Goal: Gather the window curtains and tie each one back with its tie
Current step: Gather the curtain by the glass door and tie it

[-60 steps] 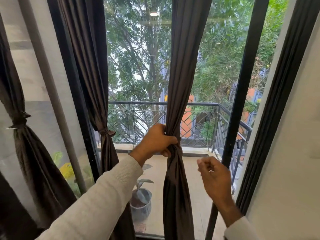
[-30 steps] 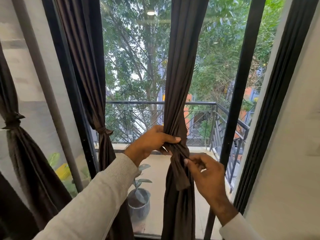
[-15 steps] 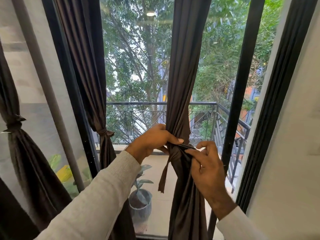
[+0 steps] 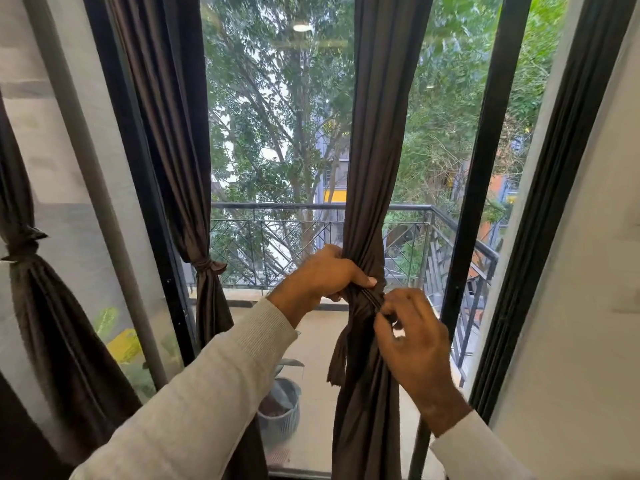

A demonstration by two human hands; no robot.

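A dark brown curtain (image 4: 381, 150) hangs gathered in front of the middle window pane. My left hand (image 4: 325, 275) grips the bunched cloth at its waist from the left. A matching brown tie (image 4: 369, 297) runs across that waist, and my right hand (image 4: 410, 336) pinches it at the right side. One loose end of the tie (image 4: 337, 358) dangles at the left of the curtain. Two more curtains stand tied back: one (image 4: 204, 266) at the left window frame, another (image 4: 22, 245) at the far left.
Black window frames (image 4: 483, 168) stand either side of the pane. Outside are a balcony railing (image 4: 277, 206) and a grey plant pot (image 4: 280, 408) on the balcony floor. A white wall (image 4: 585, 306) closes in on the right.
My right hand came from free air to the curtain's waist, took the tie and drew it across the gathered cloth. One tie end now dangles at the left. My left hand kept its grip.
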